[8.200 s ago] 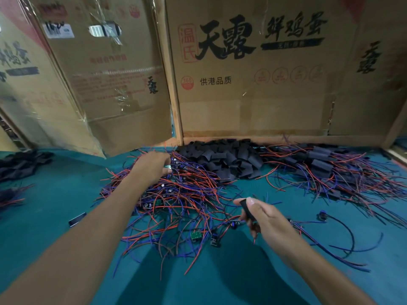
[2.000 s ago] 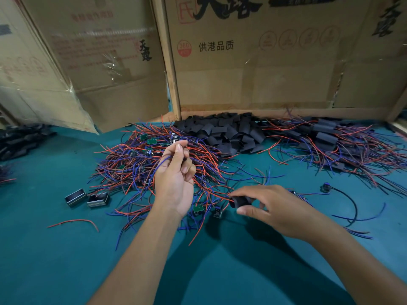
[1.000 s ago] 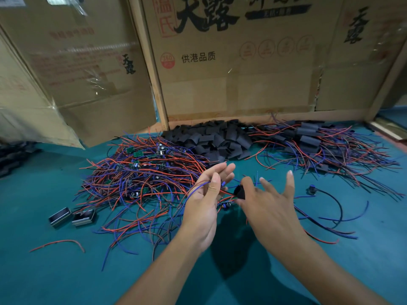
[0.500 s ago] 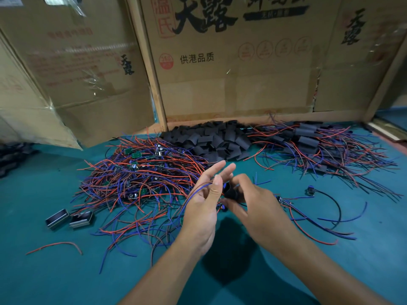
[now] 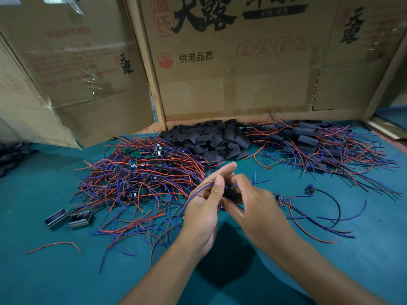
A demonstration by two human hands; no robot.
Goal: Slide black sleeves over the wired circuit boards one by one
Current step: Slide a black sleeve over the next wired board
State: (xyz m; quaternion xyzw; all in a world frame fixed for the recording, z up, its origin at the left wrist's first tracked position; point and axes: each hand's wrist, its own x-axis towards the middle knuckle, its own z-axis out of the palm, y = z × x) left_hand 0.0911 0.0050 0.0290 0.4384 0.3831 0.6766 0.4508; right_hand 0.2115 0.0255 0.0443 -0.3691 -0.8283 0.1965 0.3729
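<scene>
Both hands meet above the green tabletop. The right hand curls its fingers round a short black tubular sleeve, mostly hidden between the two hands. The left hand pinches thin blue wires between thumb and straight fingers; the circuit board on them is covered, so how far it sits in the sleeve cannot be told. Beyond the left hand lies a tangled heap of red and blue wired green boards. Beyond both hands is a pile of flat black sleeves; beyond the right hand, sleeved boards.
</scene>
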